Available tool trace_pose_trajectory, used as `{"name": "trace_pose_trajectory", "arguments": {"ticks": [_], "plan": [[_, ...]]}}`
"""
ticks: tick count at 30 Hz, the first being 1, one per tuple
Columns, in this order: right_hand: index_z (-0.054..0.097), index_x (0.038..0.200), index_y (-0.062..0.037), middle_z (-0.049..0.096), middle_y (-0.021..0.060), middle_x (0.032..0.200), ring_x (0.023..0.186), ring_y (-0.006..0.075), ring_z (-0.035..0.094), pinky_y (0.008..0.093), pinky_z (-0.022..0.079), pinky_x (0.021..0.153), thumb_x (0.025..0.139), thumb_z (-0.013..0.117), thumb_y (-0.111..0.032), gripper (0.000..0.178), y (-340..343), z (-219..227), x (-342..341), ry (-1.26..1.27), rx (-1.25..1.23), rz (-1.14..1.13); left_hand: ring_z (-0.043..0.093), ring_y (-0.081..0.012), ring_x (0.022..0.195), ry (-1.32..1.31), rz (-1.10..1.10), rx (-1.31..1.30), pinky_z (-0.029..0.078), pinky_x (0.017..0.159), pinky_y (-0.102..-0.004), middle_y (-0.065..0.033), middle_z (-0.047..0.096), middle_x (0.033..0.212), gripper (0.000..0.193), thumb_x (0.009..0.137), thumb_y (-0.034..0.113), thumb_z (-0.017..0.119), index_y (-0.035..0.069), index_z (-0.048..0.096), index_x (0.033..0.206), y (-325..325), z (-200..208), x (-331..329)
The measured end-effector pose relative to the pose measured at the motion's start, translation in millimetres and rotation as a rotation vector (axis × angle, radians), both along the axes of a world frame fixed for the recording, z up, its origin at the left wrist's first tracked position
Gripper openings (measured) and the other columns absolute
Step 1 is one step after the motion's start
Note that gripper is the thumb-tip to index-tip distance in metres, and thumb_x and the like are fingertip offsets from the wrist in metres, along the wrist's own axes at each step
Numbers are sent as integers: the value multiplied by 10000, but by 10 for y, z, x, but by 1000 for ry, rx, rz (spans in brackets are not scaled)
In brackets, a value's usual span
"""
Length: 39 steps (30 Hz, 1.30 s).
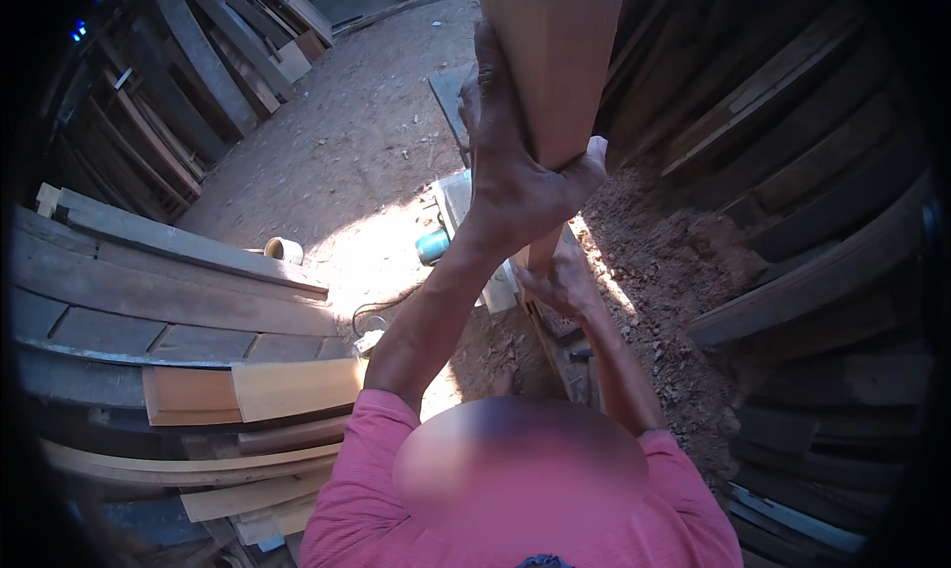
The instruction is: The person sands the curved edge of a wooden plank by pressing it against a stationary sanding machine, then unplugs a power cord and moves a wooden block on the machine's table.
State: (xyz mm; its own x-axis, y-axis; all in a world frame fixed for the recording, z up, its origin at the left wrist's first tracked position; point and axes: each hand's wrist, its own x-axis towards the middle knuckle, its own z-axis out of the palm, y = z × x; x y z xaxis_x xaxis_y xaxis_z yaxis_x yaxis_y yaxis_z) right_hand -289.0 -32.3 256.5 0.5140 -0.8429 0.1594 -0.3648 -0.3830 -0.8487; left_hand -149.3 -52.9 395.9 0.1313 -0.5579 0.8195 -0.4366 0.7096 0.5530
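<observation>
A smooth, light-brown wooden beam [560, 63] rises in front of me and runs out of the picture at the top. My left hand [517, 192] is closed around its lower part, thumb on the right side and fingers along the left. Lower down, my right hand [563, 283] is wrapped around a narrow wooden part [544, 251] below my left wrist. Whether that part belongs to the same beam is hidden by my left hand. Beneath my hands stands a pale machine table [458, 197] with a green, motor-like cylinder [432, 246] at its left side.
Stacked boards [198, 281] fill the left side, with lighter offcuts [297, 390] on them. More planks [792, 301] lean along the right. Wood shavings [684, 261] heap up beside the machine. A pale round container [284, 250] lies near the boards; a dark cable [371, 315] curves nearby.
</observation>
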Motion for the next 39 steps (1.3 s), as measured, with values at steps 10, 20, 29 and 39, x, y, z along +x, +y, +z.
{"name": "trace_pose_trajectory", "arguments": {"ticks": [10,20,29,39], "plan": [[659,1144,-29,723,206,991,967,373,719,460,556,825,801,785,-277,441,-231,-325,105,-3,28,73,577,-215,1141,-103,194,-36,534,932,-360,-139,530,1228,1102,741,103,815,42,132,1604,-69,-77,59],[672,1046,-12,681,151,903,833,272,694,409,552,776,813,778,-150,292,-391,-739,516,-493,-142,10,549,-247,1305,189,-132,97,550,1000,-362,-168,483,1452,1017,803,-7,634,62,58,1639,-251,259,28],[637,995,-10,666,132,785,702,257,683,398,550,661,811,742,-138,247,-487,-788,675,-412,-96,-77,627,-210,1113,171,-147,126,569,895,-323,-133,551,1353,1018,747,-15,619,68,136,1639,-325,290,187],[644,943,-6,655,162,813,736,324,678,427,552,693,802,713,-115,190,-562,-844,788,-447,-198,-87,600,-234,1197,-5,21,-55,554,952,-360,-148,541,1386,1031,742,8,637,69,134,1641,-462,208,353]]}}
